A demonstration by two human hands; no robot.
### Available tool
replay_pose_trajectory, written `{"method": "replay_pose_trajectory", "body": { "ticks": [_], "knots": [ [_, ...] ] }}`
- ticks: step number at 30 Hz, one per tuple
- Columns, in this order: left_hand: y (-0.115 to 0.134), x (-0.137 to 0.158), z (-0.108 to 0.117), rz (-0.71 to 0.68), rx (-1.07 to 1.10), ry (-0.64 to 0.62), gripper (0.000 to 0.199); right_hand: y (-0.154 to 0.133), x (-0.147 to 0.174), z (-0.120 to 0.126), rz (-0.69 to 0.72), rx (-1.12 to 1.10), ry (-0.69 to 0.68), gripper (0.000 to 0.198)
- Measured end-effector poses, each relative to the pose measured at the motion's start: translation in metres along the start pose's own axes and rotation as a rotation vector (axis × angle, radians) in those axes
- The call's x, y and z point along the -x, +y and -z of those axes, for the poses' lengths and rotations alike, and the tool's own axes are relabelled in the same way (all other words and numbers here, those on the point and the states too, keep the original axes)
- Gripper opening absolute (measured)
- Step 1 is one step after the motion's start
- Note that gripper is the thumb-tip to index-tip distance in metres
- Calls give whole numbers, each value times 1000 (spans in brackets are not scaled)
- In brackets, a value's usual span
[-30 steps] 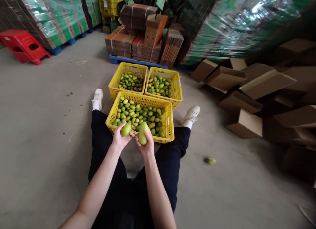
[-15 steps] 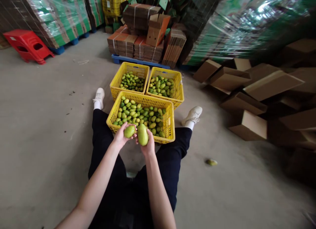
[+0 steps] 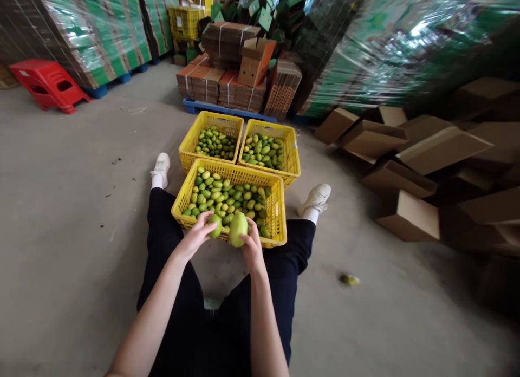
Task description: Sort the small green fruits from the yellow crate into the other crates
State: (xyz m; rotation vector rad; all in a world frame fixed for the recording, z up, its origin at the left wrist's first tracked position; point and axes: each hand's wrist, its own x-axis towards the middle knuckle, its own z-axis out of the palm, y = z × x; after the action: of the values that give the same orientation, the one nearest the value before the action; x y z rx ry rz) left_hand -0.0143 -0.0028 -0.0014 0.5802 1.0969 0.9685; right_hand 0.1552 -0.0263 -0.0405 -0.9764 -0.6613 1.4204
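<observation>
Facing inward, left hand point(image 3: 195, 236) pinches a small fruit point(image 3: 215, 226), right hand point(image 3: 253, 247) a larger fruit point(image 3: 238, 229), between them.

Showing smooth, slotted plastic on the front crate point(image 3: 278, 212) and smooth skin on the mangoes point(image 3: 219, 199) inside. Right of the crate, gleaming with glossy film on the wrapped pallet load point(image 3: 385, 46) and looking matt on the cardboard boxes point(image 3: 447, 149).

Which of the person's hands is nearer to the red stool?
Left. The red stool stands ahead and to the person's left; the left hand, holding a small green fruit, is on that side, while the right hand, holding a larger fruit, is farther right.
</observation>
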Motion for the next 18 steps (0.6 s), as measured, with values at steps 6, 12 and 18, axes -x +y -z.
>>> {"method": "replay_pose_trajectory", "body": {
  "ticks": [6,12,18],
  "knots": [
    [-5,3,-7,-471,-302,-67,52,-16,6,-3,434,511,12,48],
    [-1,8,-11,-626,-402,-21,50,-19,7,-16,604,652,34,37],
    [3,9,-13,-417,-223,-22,43,-15,9,-19,419,333,53,46]
  ]
}}
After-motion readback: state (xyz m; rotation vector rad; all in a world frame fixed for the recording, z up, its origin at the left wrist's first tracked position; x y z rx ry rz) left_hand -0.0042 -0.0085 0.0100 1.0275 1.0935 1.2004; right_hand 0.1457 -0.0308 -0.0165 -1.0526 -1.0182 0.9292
